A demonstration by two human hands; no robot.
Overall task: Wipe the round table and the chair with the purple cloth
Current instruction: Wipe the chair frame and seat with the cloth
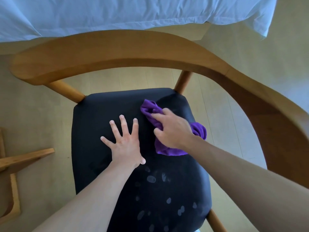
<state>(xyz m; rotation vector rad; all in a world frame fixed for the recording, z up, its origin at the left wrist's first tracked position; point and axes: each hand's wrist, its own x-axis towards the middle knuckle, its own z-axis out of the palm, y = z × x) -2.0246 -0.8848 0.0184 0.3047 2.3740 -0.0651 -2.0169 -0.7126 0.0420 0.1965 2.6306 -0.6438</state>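
Observation:
A wooden chair with a curved backrest [117, 52] and a black padded seat [93, 124] fills the view from above. My left hand [124, 143] lies flat on the middle of the seat with fingers spread. My right hand [172, 129] holds the bunched purple cloth [150, 109] against the seat's far right part, its fingers curled over the cloth. Pale fingerprint smudges [151, 179] mark the near half of the seat. The round table is not in view.
A bed with a light blue sheet [117, 12] runs along the far side behind the chair. Part of a wooden frame [25, 158] stands on the pale floor at the left. The chair's armrest [275, 118] curves round on the right.

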